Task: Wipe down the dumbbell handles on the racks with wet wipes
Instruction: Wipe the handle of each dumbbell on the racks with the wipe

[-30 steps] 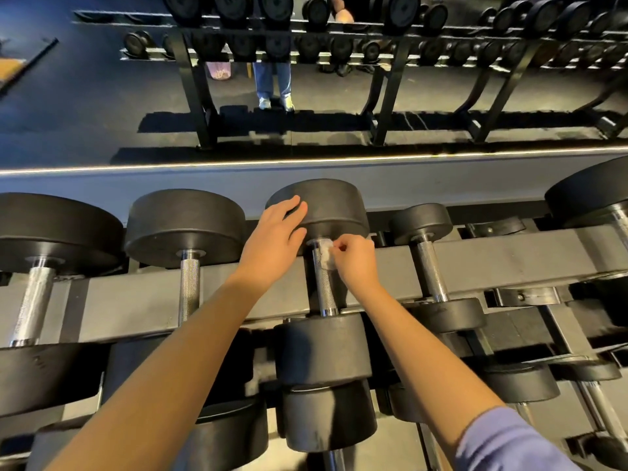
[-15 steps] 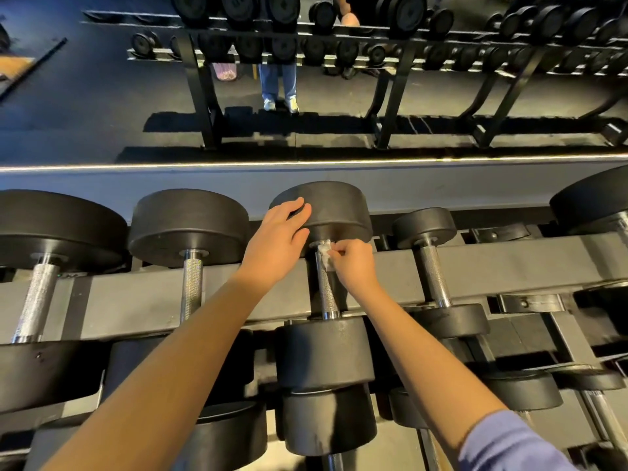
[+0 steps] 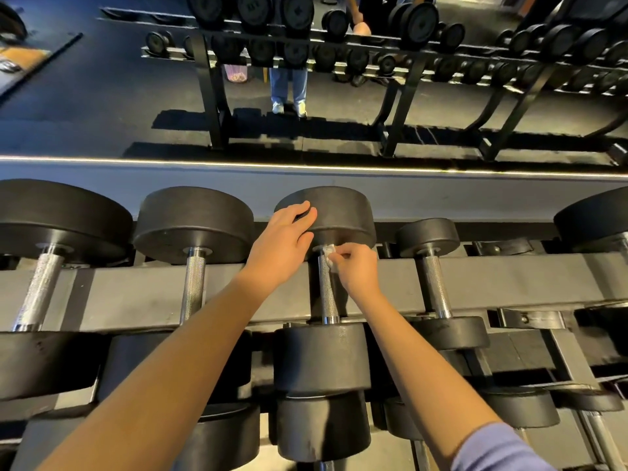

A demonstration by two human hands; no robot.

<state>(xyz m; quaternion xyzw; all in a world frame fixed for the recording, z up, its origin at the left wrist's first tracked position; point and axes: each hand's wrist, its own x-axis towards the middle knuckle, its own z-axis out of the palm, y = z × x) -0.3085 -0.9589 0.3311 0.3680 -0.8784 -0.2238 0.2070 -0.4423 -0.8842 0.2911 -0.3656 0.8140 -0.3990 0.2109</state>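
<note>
A black dumbbell lies across the grey rack rail point(image 3: 136, 294), its knurled steel handle point(image 3: 327, 294) running toward me. My right hand point(image 3: 356, 271) pinches a small white wet wipe point(image 3: 329, 254) against the far top end of that handle, just under the far head point(image 3: 343, 215). My left hand point(image 3: 283, 244) rests with straight fingers on the left side of that far head. The near head point(image 3: 321, 356) sits below my wrists.
More dumbbells lie on the rack at both sides: two larger ones left point(image 3: 192, 283) and a smaller one right point(image 3: 435, 283). A lower tier holds more below. A mirror behind reflects another rack point(image 3: 339, 52) and a person's legs point(image 3: 289, 90).
The wipe and my right hand have stayed at the handle's far end, shifting only slightly. My left hand keeps its place on the far head.
</note>
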